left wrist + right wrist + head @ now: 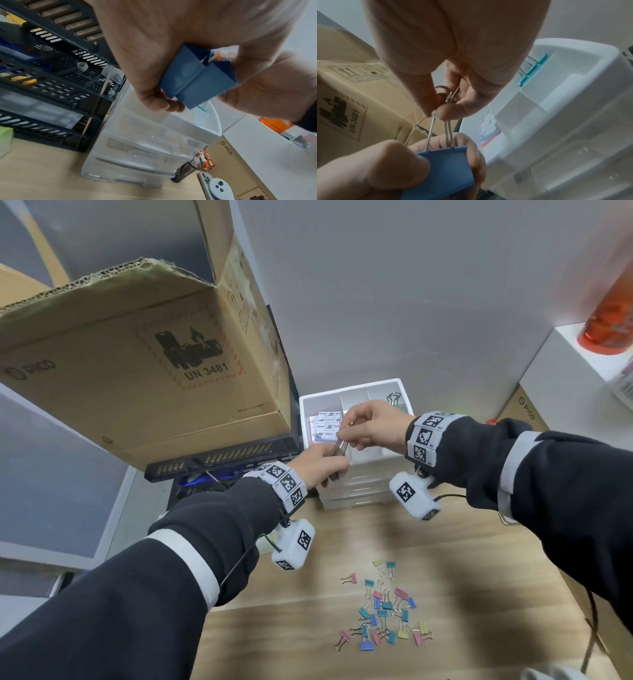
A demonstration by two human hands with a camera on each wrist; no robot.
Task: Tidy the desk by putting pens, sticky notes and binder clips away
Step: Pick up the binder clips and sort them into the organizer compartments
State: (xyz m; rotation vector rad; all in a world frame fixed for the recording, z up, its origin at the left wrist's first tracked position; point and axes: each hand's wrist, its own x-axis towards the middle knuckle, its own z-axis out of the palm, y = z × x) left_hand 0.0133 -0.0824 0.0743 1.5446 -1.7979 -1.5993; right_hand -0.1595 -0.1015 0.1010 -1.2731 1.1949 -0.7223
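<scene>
Binder clip (447, 171) gripped in left hand (320, 465); right hand (375, 426) pinches its wire handles (447, 129).

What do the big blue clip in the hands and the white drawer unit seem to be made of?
Blue binder clip: probably painted sheet metal, matte, with crisp folds; its bare wire handles shine silver like steel. The left hand grips the body; the right hand pinches the handles.
Drawer unit: plastic, an opaque white top and translucent, glossy drawers.

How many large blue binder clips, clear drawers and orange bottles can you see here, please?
large blue binder clip: 1
clear drawers: 3
orange bottle: 1
Total: 5
</scene>
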